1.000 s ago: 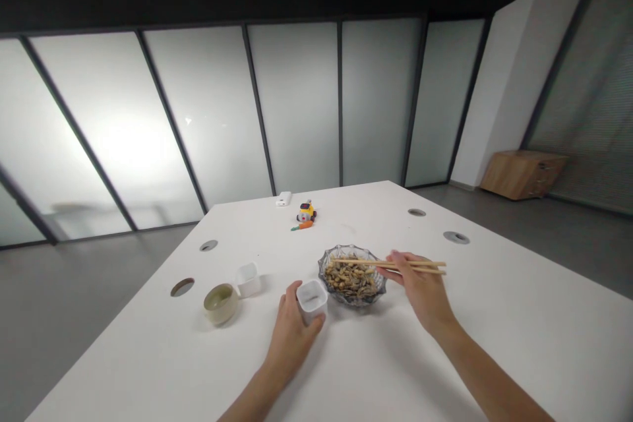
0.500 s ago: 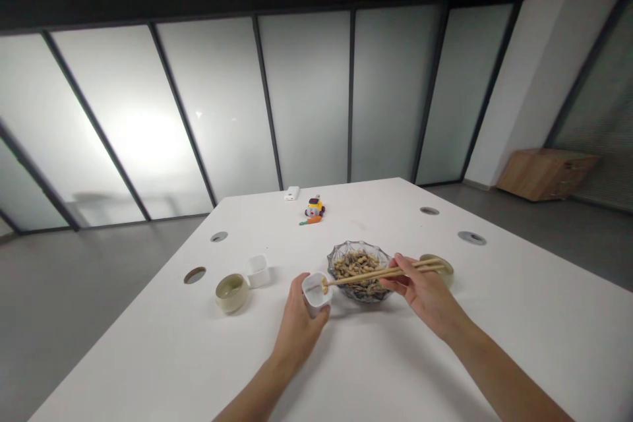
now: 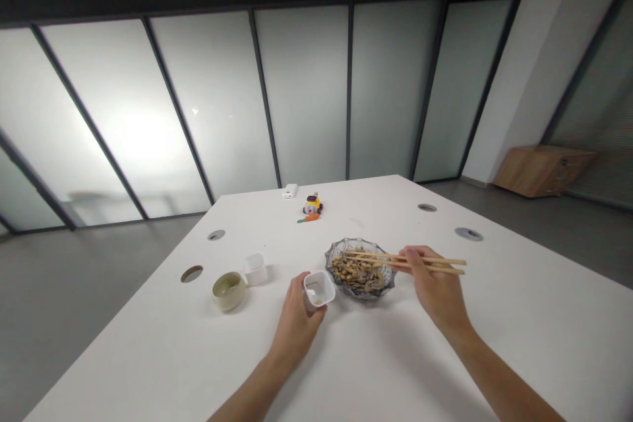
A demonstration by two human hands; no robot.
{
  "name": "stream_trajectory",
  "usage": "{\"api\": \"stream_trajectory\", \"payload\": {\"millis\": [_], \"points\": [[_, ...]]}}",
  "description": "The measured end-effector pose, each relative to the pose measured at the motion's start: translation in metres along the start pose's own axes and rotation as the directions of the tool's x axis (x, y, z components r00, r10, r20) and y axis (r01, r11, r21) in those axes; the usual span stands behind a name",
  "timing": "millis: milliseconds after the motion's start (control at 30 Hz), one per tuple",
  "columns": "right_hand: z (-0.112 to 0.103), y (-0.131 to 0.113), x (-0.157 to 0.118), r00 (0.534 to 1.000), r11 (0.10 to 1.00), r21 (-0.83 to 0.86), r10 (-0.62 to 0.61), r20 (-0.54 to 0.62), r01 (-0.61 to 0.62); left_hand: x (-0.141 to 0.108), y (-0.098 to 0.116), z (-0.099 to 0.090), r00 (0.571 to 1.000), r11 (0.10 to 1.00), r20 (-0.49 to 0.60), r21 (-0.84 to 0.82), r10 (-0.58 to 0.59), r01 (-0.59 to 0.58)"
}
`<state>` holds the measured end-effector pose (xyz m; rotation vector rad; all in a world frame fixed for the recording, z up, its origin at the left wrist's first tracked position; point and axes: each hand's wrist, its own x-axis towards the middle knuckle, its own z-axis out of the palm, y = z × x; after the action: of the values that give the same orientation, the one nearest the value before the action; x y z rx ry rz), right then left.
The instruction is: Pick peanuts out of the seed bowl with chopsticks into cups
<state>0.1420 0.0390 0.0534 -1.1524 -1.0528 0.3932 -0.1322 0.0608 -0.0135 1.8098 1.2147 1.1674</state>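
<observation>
My left hand [image 3: 298,316] is wrapped round a small white square cup [image 3: 319,289], tilted so its inside shows. A small pale piece lies at the bottom of that cup. In my right hand [image 3: 432,283] is a pair of wooden chopsticks [image 3: 440,265], their tips spread over the glass bowl [image 3: 386,285]. Dried brownish-yellow pieces [image 3: 359,270], too small to name surely, fill the bowl. It stands just right of the cup. Nothing shows between the chopstick tips.
Left of my hands, a greenish ceramic cup [image 3: 229,291] stands beside a second white cup [image 3: 255,269]. Farther back on the white table [image 3: 376,356] are a yellow toy car [image 3: 312,204], a toy carrot [image 3: 309,218] and a white box-like device [image 3: 289,191]. Round holes [image 3: 192,273] pierce the tabletop.
The chopsticks have moved right, from the white cup to over the glass bowl, and their tips have parted. The piece they held now appears inside the cup. My left hand stays nearly in place.
</observation>
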Motion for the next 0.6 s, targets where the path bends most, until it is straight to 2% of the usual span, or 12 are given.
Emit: {"api": "stream_trajectory", "payload": {"millis": [100,167,400,600], "points": [[0.001,-0.002,-0.006,0.975,0.948,-0.231,-0.207,0.081,0.221,-0.001,0.004,0.000,0.999,1.000,0.032,-0.020,-0.018,0.019],[0.004,-0.002,-0.010,0.953,0.914,-0.274,-0.271,0.134,0.299,-0.001,0.008,0.000,0.999,1.000,0.049,-0.006,-0.018,0.018],[0.010,0.003,-0.020,0.946,0.937,-0.183,-0.263,0.189,0.297,-0.004,0.016,-0.002,0.992,0.999,0.121,0.032,-0.043,0.039],[0.013,0.016,-0.020,0.952,0.946,-0.182,-0.230,0.202,0.267,-0.004,0.016,0.000,0.989,0.997,0.145,0.069,-0.042,0.032]]}}
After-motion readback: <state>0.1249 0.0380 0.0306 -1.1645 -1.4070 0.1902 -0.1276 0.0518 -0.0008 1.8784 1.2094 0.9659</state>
